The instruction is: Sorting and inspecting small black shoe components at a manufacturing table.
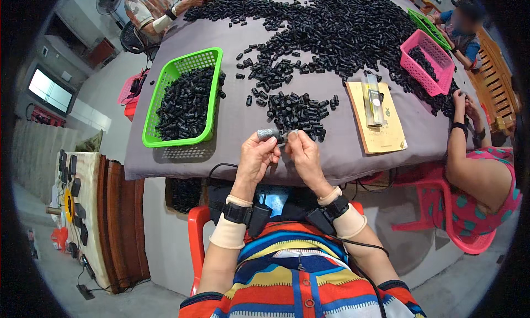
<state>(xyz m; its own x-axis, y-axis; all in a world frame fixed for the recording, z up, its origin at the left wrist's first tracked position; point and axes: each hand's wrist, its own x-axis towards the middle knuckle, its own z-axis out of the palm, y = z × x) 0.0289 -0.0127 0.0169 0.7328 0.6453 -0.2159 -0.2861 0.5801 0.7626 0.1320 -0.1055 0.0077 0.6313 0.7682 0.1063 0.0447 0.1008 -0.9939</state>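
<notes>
Both of my hands are raised over the near edge of the cloth-covered table, close together. Between its thumb and fingers, my left hand (255, 156) grips a grey speckled cylinder (267, 134) that lies roughly sideways. My right hand (305, 159) is closed in a pinch just beside the cylinder's inner end; what its fingertips hold is too small to make out. Right behind my hands lies a small pile of short black cylindrical pieces (301, 112). To the left stands a bright green plastic basket (214, 91), partly filled with the same kind of black pieces.
A large heap of black pieces (342, 33) spreads over the table's far side. Right of my hands, a yellow notebook (383, 141) carries a clear, long object (374, 105). A pink basket (436, 86) stands farther right. Other people sit at the right and far left.
</notes>
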